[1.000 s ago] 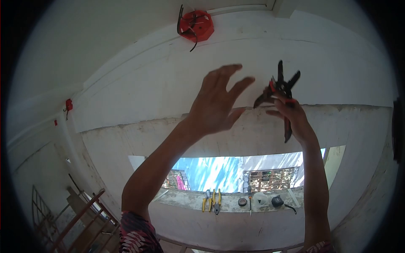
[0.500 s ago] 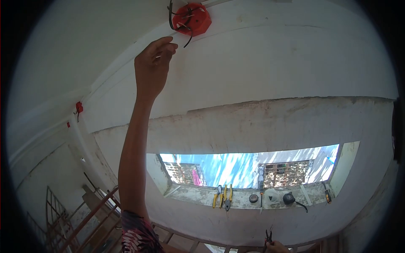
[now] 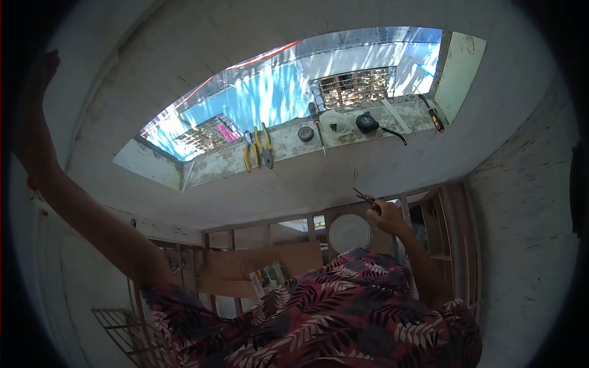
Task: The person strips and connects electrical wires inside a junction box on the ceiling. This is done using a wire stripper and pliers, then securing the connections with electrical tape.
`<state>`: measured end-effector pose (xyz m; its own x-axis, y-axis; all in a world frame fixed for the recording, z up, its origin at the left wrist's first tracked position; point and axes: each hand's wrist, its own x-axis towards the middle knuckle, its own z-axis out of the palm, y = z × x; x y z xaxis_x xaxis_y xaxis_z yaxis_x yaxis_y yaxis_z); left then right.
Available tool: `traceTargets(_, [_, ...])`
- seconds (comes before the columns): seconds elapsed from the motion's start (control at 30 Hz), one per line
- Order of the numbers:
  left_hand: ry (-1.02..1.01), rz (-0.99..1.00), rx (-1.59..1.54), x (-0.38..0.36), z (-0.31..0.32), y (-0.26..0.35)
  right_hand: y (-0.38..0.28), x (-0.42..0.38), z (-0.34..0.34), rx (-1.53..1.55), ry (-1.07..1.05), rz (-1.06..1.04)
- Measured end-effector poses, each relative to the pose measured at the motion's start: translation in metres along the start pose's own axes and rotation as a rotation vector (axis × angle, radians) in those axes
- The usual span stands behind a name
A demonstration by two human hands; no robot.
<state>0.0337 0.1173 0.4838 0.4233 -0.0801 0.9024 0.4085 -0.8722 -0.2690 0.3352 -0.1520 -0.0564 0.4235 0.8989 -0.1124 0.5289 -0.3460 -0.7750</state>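
My right hand (image 3: 386,218) is closed around a small pair of pliers with red on its handles (image 3: 366,197), held low in front of the wall below the window, its jaws pointing up and left. My left arm stretches far up to the left. My left hand (image 3: 38,101) is near the dark edge of the view, against the pale wall, its fingers reaching upward and partly lost in shadow. I make out nothing held in it. The red box with black wires is out of view.
On the window sill (image 3: 285,161) lie yellow-handled pliers (image 3: 256,150), a dark tape roll (image 3: 305,134), a screwdriver (image 3: 318,127), a white round container (image 3: 335,124), a tape measure (image 3: 368,122) and an orange-black screwdriver (image 3: 434,118). Below are a white round lid (image 3: 350,233) and wooden boards (image 3: 230,264).
The view has swung downward, so the red box has left it and my shirt shows. My left hand now appears at the far upper left. My right hand still grips the pliers.
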Motion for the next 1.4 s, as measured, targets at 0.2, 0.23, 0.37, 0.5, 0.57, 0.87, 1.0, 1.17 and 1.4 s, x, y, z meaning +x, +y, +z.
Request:
traceTargets(0.2, [-0.216, -0.723, -1.689, -0.315, 0.111, 0.119, -0.031, 0.057, -0.028, 0.045, 0.168, -0.254])
traceTargets(0.23, [-0.202, -1.245, -1.618, -0.388, 0.142, 0.149, -0.038, 0.066, -0.042, 0.021, 0.197, -0.257])
traceTargets(0.37, [-1.336, -1.006, -0.457, -0.810, 0.114, 0.294, -0.029, 0.124, -0.097, -0.132, 0.490, -0.288])
traceTargets(0.5, [-1.212, -1.354, -0.628, -0.817, -0.107, 0.357, 0.008, 0.198, -0.150, -0.326, 0.533, -0.013])
traceTargets(0.57, [-1.105, -1.596, -0.716, -0.822, -0.140, 0.375, 0.026, 0.236, -0.172, -0.376, 0.507, 0.080])
traceTargets(0.87, [-0.427, -2.547, -0.895, -0.833, -0.104, 0.404, 0.025, 0.264, -0.146, -0.563, 0.526, 0.346])
traceTargets(1.0, [-0.700, -2.200, -0.659, -0.739, 0.034, 0.335, 0.046, 0.269, -0.135, -0.561, 0.453, 0.407])
traceTargets(1.17, [-0.737, -2.076, -0.643, -0.728, 0.047, 0.342, 0.069, 0.272, -0.157, -0.564, 0.517, 0.429])
traceTargets(1.4, [-1.023, -1.864, -0.599, -0.763, 0.008, 0.360, 0.017, 0.270, -0.133, -0.512, 0.637, 0.348])
